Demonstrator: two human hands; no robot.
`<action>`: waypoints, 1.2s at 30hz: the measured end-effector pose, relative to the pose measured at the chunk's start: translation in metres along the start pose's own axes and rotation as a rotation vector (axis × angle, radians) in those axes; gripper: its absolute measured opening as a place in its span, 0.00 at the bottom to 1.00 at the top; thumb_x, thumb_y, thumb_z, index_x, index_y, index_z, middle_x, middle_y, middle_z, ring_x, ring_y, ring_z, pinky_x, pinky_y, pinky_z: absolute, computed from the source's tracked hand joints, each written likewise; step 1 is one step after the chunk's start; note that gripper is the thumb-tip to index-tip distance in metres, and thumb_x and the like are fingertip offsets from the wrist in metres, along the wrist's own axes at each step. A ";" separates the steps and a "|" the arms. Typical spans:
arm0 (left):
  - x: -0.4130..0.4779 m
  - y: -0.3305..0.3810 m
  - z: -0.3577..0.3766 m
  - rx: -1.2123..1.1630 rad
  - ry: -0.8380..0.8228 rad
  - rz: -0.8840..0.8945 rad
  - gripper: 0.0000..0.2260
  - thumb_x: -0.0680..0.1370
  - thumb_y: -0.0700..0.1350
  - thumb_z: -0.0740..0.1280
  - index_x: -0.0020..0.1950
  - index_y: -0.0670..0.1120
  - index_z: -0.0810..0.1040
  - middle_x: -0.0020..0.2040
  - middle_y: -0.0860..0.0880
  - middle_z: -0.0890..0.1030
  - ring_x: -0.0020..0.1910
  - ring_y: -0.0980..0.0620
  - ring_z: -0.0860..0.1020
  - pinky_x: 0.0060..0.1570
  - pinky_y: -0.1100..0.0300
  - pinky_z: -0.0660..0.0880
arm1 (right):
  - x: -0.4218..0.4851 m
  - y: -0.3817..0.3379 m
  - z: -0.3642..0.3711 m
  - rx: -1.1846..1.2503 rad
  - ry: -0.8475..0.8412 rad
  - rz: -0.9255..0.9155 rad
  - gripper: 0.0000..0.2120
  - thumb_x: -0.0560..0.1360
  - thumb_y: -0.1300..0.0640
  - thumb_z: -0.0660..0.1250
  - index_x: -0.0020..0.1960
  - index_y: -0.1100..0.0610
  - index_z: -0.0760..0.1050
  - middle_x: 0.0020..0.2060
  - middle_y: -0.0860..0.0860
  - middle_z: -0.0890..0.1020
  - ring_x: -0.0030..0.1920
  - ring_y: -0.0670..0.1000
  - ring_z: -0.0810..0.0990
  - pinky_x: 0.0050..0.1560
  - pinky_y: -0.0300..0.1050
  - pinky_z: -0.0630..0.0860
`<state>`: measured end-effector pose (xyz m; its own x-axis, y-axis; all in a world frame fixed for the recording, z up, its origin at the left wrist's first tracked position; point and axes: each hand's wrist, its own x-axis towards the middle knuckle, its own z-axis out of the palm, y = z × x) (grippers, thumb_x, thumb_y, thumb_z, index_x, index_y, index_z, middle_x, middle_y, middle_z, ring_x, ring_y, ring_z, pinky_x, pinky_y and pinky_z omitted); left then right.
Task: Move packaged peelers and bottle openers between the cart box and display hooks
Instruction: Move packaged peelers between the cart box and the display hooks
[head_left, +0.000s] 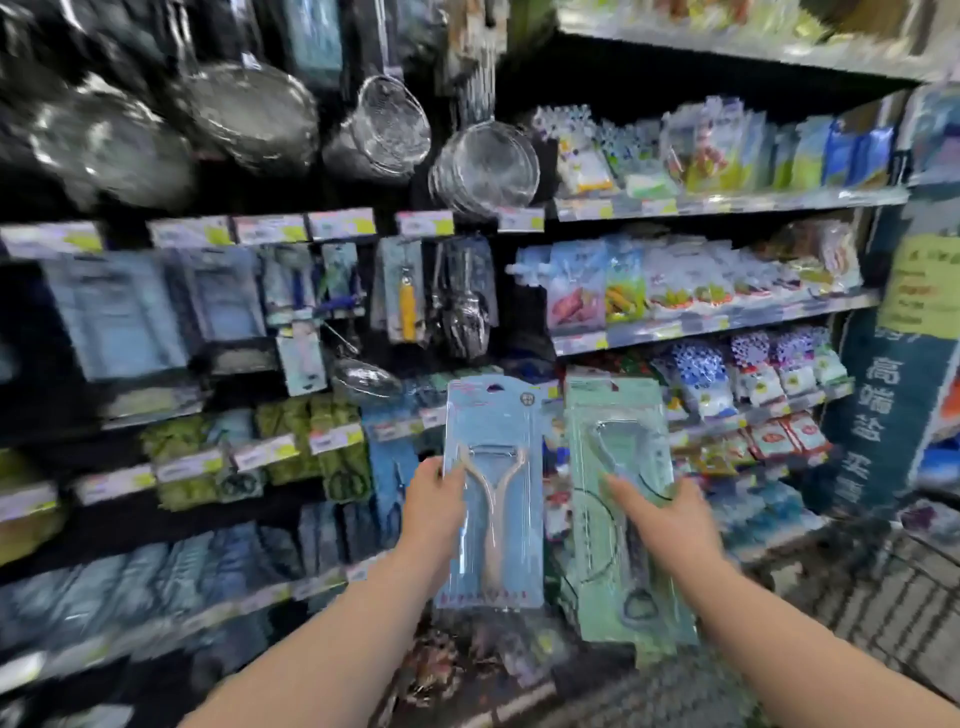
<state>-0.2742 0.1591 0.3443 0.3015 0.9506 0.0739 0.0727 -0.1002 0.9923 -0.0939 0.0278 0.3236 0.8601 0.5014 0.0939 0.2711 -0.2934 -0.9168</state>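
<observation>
Left grip (436, 499): closed on the left edge of a blue-carded peeler pack (498, 415), fingertips over the front face, about mid-height of the card. Right grip (670, 519): closed on the right edge of a green-carded bottle-opener pack (613, 410), one finger laid across the front, likewise near mid-height.

Both packs held upright, side by side, close but apart. Long axes vertical, fronts toward the camera. Hang hole (493, 387) at top of the peeler card, straight above the grip. Matching hole on the green card too blurred to make out.

Outward: hanging section with display hooks up and to the left, carrying carded goods, e.g. a yellow-handled tool (408, 301) under a row of price tags (426, 223). Hook tips themselves not resolvable. Wire cart (883, 597) low on the right, beside the right forearm. Cart box not identifiable.

Judgement: mid-transfer, packs held up before the display rather than over the cart, so hanging probably next. Governing relation: hole above grip, hooks above and left of both packs, left grip nearer. Calls for lifting with the card kept plumb and square to the hook, then pushing the hole onto the tip. Risk: flex of the free card top above a mid-height edge pinch, hence a missed tip. Heavy blur throughout; fine detail uncertain.
</observation>
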 end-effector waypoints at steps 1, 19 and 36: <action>0.000 0.005 -0.027 -0.013 0.044 0.017 0.08 0.79 0.46 0.59 0.44 0.43 0.71 0.34 0.48 0.71 0.30 0.51 0.67 0.29 0.61 0.63 | -0.008 -0.017 0.017 0.006 -0.029 -0.033 0.46 0.66 0.36 0.71 0.72 0.64 0.60 0.68 0.62 0.69 0.66 0.61 0.70 0.59 0.53 0.69; -0.119 0.024 -0.524 -0.003 0.657 0.107 0.22 0.80 0.49 0.59 0.69 0.36 0.65 0.69 0.33 0.68 0.67 0.34 0.68 0.67 0.39 0.63 | -0.318 -0.253 0.309 0.148 -0.543 -0.383 0.33 0.65 0.39 0.73 0.59 0.62 0.70 0.51 0.55 0.78 0.49 0.56 0.76 0.48 0.49 0.73; -0.013 0.023 -0.668 0.027 0.726 0.207 0.12 0.79 0.46 0.60 0.52 0.37 0.73 0.42 0.42 0.74 0.39 0.50 0.70 0.40 0.55 0.66 | -0.310 -0.356 0.485 0.124 -0.598 -0.475 0.44 0.65 0.37 0.72 0.69 0.63 0.63 0.65 0.60 0.73 0.62 0.62 0.74 0.61 0.58 0.73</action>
<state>-0.9112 0.3407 0.4325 -0.3897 0.8656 0.3144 0.1088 -0.2958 0.9490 -0.6663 0.3712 0.4323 0.2743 0.9156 0.2941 0.4720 0.1383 -0.8707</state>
